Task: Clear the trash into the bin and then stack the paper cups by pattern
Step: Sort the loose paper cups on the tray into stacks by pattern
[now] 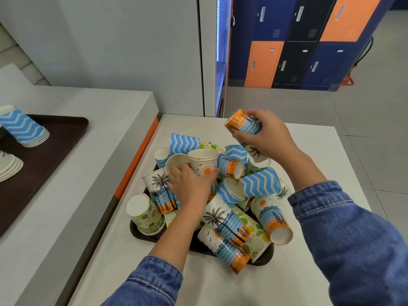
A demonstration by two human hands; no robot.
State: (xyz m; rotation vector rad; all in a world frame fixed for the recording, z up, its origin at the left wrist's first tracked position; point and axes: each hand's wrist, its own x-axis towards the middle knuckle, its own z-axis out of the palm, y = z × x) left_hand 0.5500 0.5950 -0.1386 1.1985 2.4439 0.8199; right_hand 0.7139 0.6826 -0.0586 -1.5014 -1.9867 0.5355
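Note:
A dark tray (141, 231) on the white table holds a loose heap of several paper cups: blue zigzag, lime print and palm-and-sun beach print. My left hand (191, 185) reaches into the heap and closes around an upright beach-print cup (204, 163) with a sun on it. My right hand (268, 134) is raised over the far side of the heap and grips a beach-print cup (241, 123), held tilted with its orange base toward the upper left. A second cup seems nested below it.
On the grey counter to the left lies a brown tray (55, 146) with a stack of blue zigzag cups (23, 128) and a second stack (8, 166) cut off by the frame edge. A grey pillar and coloured lockers (298, 51) stand behind the table.

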